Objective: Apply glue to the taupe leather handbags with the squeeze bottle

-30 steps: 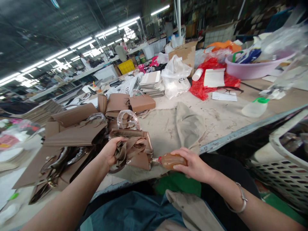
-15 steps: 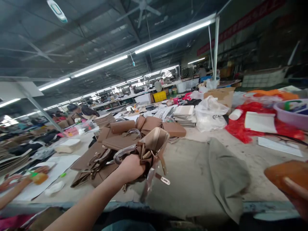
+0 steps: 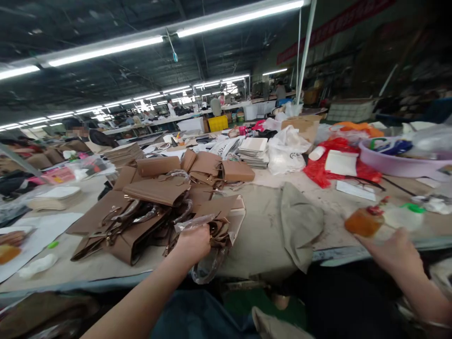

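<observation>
My left hand (image 3: 192,242) is closed on a brown handbag (image 3: 221,207), near its plastic-wrapped handle. The bag lies tilted, its pale-edged side facing right; the fingertips are hidden in it. Close by, a heap of similar brown bags (image 3: 155,190) with gold-coloured fittings covers the table to the left. Far to the right, my right hand (image 3: 399,254) has thumb and fingers apart. Its thumb is right by a squat bottle of orange liquid (image 3: 363,222) with a red top. A whitish bottle with a green cap (image 3: 406,216) stands just behind that hand.
Grey-green cloth (image 3: 261,226) spreads over the table, bunched at its right. Behind are stacked pale pieces (image 3: 253,151), a white plastic bag (image 3: 287,153), red plastic (image 3: 316,172) and a lilac basin (image 3: 395,165). Another person's hand (image 3: 12,238) is at far left.
The view has shifted to the right. The brown handbag in my left hand has been tipped lower. The orange bottle, earlier in my right hand, is now on the table with the fingers spread beside it.
</observation>
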`<state>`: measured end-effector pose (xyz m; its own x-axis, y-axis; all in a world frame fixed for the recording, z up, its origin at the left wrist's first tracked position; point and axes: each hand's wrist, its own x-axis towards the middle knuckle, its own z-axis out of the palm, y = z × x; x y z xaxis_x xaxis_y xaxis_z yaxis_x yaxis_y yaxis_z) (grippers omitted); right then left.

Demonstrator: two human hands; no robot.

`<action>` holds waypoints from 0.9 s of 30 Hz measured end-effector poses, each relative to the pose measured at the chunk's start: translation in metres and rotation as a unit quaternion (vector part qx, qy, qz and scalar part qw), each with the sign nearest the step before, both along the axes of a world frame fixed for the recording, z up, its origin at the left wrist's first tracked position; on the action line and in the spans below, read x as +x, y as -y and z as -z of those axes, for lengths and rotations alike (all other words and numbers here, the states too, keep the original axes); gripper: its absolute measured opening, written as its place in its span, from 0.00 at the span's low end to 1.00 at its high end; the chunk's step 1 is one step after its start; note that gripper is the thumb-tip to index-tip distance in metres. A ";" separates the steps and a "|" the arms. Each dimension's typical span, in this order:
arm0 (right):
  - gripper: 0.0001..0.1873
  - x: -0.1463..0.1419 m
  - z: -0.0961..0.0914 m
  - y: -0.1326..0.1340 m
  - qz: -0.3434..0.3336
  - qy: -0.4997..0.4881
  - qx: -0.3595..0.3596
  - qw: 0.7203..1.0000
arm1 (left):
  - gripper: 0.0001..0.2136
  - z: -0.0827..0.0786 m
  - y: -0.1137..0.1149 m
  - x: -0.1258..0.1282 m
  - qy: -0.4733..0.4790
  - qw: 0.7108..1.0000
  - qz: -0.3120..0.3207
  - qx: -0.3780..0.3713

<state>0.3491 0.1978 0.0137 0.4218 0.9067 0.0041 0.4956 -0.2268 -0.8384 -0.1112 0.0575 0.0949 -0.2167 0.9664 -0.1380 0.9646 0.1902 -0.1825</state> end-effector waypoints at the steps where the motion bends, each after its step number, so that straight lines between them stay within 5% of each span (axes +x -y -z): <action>1: 0.46 -0.018 -0.011 0.021 -0.007 -0.040 -0.036 0.999 | 0.13 0.003 -0.001 0.004 0.007 1.000 -0.001 -0.004; 4: 0.34 -0.094 -0.030 0.098 -0.192 -0.254 -0.107 0.942 | 0.12 0.008 -0.006 0.015 0.021 1.000 0.016 -0.014; 5: 0.33 -0.124 -0.031 0.123 -0.297 -0.359 -0.183 0.865 | 0.13 0.009 -0.008 0.019 0.022 0.999 0.025 -0.014; 7: 0.34 -0.185 -0.027 0.160 -0.390 -0.490 -0.283 0.726 | 0.14 0.012 -0.010 0.028 0.018 0.999 0.042 -0.011; 9: 0.37 -0.240 -0.020 0.175 -0.361 -0.560 -0.309 0.679 | 0.14 0.017 -0.008 0.036 0.017 0.998 0.057 -0.008; 13: 0.27 -0.307 -0.010 0.162 -0.272 -0.612 -0.297 0.680 | 0.15 0.030 0.010 0.047 0.030 0.997 0.068 0.009; 18: 0.19 -0.342 -0.001 0.157 -0.217 -0.618 -0.245 0.715 | 0.20 0.052 0.039 0.050 0.053 0.996 0.017 0.063; 21: 0.15 -0.345 0.010 0.158 -0.180 -0.598 -0.225 0.748 | 0.25 0.069 0.061 0.047 0.219 0.967 0.020 0.128; 24: 0.13 -0.335 0.018 0.152 -0.163 -0.562 -0.215 0.782 | 0.25 0.085 0.091 0.042 0.481 0.844 -0.038 0.235; 27: 0.13 -0.320 0.018 0.147 -0.188 -0.521 -0.197 0.809 | 0.19 0.094 0.119 0.036 0.673 0.641 -0.221 0.297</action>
